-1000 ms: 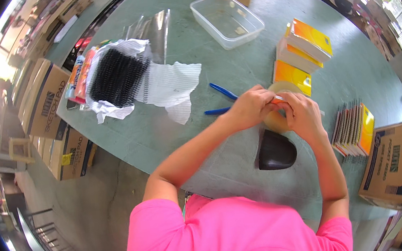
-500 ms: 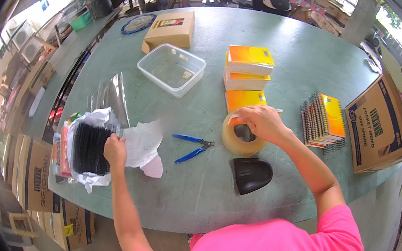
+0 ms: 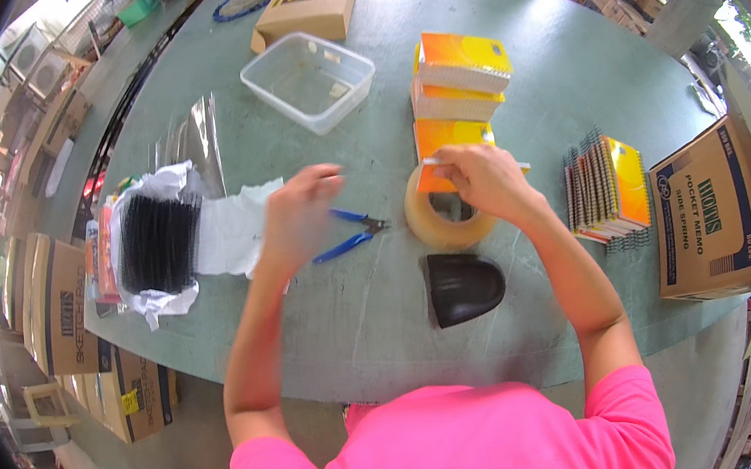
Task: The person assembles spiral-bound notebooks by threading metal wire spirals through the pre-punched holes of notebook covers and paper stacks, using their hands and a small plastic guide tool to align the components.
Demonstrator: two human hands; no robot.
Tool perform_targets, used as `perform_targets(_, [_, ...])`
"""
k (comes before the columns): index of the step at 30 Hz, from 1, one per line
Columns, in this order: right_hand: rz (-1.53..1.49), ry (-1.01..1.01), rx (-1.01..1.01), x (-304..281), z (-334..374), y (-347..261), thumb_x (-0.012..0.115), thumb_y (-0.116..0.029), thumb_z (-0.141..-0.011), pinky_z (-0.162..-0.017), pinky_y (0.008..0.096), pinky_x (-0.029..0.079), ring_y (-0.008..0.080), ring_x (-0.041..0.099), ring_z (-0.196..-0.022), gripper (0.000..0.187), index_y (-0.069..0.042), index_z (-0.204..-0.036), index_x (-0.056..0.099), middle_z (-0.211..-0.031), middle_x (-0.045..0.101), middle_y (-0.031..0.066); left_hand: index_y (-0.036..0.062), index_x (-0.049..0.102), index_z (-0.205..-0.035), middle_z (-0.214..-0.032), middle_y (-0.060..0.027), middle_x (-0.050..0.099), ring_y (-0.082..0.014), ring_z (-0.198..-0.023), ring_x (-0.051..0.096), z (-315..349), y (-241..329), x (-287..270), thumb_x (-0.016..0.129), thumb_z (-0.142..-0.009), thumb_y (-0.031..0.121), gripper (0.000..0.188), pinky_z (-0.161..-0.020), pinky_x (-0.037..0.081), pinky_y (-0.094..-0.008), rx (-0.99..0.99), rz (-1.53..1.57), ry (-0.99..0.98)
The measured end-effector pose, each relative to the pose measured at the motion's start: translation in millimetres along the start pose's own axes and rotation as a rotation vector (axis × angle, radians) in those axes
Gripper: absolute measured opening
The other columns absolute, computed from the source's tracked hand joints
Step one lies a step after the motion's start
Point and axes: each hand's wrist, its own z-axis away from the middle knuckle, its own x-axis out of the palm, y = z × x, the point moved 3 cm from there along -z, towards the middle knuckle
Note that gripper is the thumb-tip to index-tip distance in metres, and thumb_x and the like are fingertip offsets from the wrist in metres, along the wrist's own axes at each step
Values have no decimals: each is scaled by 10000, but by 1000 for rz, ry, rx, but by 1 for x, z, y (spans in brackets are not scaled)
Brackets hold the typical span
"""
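My right hand [image 3: 485,180] is closed on a small memo pad [image 3: 434,179] with an orange cover, holding it over a wide roll of tape [image 3: 435,228]. My left hand [image 3: 299,211], blurred by motion, is in the air above the white paper and beside blue-handled cutting pliers [image 3: 349,242]. Its fingers are curled together; whatever they hold is too small or smeared to make out. To the left, a bundle of black spiral coils [image 3: 157,245] lies in crumpled white paper [image 3: 240,222]. Beyond my right hand stand stacks of orange and yellow memo pads [image 3: 462,58].
A black rounded block [image 3: 467,289] lies near me. Spiral-bound memo pads [image 3: 607,190] stand to the right beside a cardboard box [image 3: 706,211]. Farther back are a clear plastic tub [image 3: 316,116] and a brown carton [image 3: 308,10], all on the green table [image 3: 350,339].
My left hand has left the black coils and swung right, toward the pliers. My right hand stays over the tape with the memo pad. The view has tilted down slightly.
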Motion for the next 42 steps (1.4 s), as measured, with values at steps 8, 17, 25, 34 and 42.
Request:
perform_targets(8, [-216,139,-25,-1,-1,1,577,-138,-818,-692,387,494,318,632,-810,183,-68,-968,656,-885,666,124,16,627,-983,-651,-51,576,-87,-574,478,1,42,66,619,-874,219,231,-551,416,-245,68,259,-31])
perform_targets(17, [-281,102,8,-1,1,3,589,-149,-823,-637,387,490,310,637,-722,169,-99,-959,676,-803,669,111,7,584,-866,-613,-93,539,-141,-538,493,-7,41,81,536,-923,257,261,-537,419,-286,-22,207,-13])
perform_targets(25, [-88,183,-128,0,6,-1,599,-150,-814,-639,384,484,296,633,-757,178,-111,-977,659,-831,661,104,43,583,-972,-731,-119,532,-231,-630,547,-17,35,60,573,-883,200,180,-607,441,-330,-12,166,-208])
perform_targets(34, [-217,206,-84,-1,6,-9,550,-153,-857,-644,393,474,304,624,-784,152,-92,-997,544,-874,648,100,37,600,-986,-816,-146,544,-325,-734,568,-19,33,54,578,-858,139,165,-688,454,-396,250,-77,-171])
perform_targets(42, [-335,206,-106,-2,2,-2,574,-144,-842,-653,392,470,290,622,-806,136,-92,-951,513,-865,640,95,48,590,-897,-812,-110,542,-314,-792,539,-32,66,53,596,-809,132,122,-707,437,-409,444,-229,-82])
